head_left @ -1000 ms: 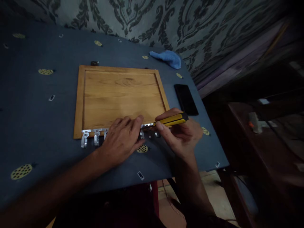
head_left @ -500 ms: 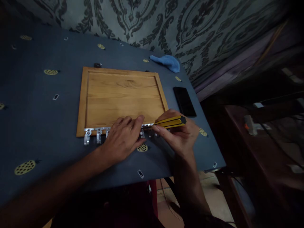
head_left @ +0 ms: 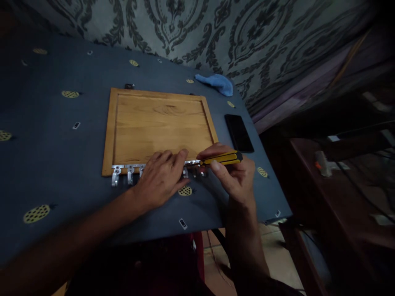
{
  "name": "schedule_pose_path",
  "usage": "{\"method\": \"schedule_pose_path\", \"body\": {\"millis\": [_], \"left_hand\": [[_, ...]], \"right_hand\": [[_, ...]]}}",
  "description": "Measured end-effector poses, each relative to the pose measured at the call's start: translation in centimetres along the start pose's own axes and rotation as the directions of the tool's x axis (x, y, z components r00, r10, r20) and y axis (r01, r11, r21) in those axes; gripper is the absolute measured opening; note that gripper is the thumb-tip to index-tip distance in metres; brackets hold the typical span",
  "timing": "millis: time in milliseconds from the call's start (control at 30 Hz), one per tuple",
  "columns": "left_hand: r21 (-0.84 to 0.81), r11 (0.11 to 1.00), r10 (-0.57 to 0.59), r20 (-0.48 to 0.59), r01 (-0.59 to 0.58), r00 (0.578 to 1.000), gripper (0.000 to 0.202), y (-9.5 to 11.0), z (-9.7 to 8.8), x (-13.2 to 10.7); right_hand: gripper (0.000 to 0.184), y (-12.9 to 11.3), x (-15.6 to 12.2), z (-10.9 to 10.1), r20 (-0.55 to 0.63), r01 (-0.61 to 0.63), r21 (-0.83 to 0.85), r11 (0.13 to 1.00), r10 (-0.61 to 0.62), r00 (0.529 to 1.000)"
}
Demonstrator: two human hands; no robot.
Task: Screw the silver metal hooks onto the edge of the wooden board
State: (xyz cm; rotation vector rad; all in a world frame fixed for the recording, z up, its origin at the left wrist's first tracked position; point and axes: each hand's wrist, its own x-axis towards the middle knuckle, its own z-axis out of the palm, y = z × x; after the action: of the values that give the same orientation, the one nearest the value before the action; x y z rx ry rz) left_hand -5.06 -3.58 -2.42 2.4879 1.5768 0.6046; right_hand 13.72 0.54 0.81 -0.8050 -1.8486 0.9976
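Note:
A square wooden board (head_left: 160,127) lies on a blue cloth-covered table (head_left: 61,148). Along its near edge runs a metal hook rail (head_left: 129,170) with several silver hooks hanging off the edge. My left hand (head_left: 160,181) lies palm down on the middle of the rail, fingers flat and pressing it onto the board. My right hand (head_left: 234,174) is closed around a yellow and black screwdriver (head_left: 222,158), held nearly level, its tip at the right part of the rail. The rail's middle is hidden under my left hand.
A black phone (head_left: 239,132) lies on the table right of the board. A blue cloth (head_left: 216,82) sits at the far right corner by the patterned wall. A small dark object (head_left: 128,86) rests behind the board. The table's right edge drops to dark furniture (head_left: 339,185).
Both hands stay at the rail. The camera has shifted a little, so the board sits slightly lower and to the right in view. The screwdriver's handle has turned slightly in my right hand.

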Motion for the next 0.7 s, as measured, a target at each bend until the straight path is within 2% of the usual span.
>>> {"method": "schedule_pose_path", "body": {"millis": [233, 433, 600, 700], "left_hand": [[0.024, 1.0, 0.015, -0.014, -0.015, 1.0, 0.059, 0.08, 0.0, 0.03], [0.013, 1.0, -0.008, 0.016, 0.008, 1.0, 0.06, 0.16, -0.11, 0.14], [-0.01, 1.0, -0.029, 0.049, 0.029, 0.998, 0.057, 0.23, -0.25, 0.16], [-0.017, 1.0, -0.023, 0.05, 0.024, 0.999, 0.057, 0.19, -0.29, 0.14]], "right_hand": [[0.008, 0.75, 0.3, 0.09, -0.013, 0.085, -0.116, 0.99, -0.087, 0.996], [0.01, 0.47, 0.4, 0.24, -0.008, 0.103, -0.179, 0.978, -0.106, 0.994], [0.009, 0.32, 0.17, 0.35, -0.024, 0.089, -0.147, 0.985, -0.093, 0.995], [0.012, 0.41, -0.16, 0.5, -0.108, 0.127, -0.106, 0.986, -0.139, 0.984]]}}
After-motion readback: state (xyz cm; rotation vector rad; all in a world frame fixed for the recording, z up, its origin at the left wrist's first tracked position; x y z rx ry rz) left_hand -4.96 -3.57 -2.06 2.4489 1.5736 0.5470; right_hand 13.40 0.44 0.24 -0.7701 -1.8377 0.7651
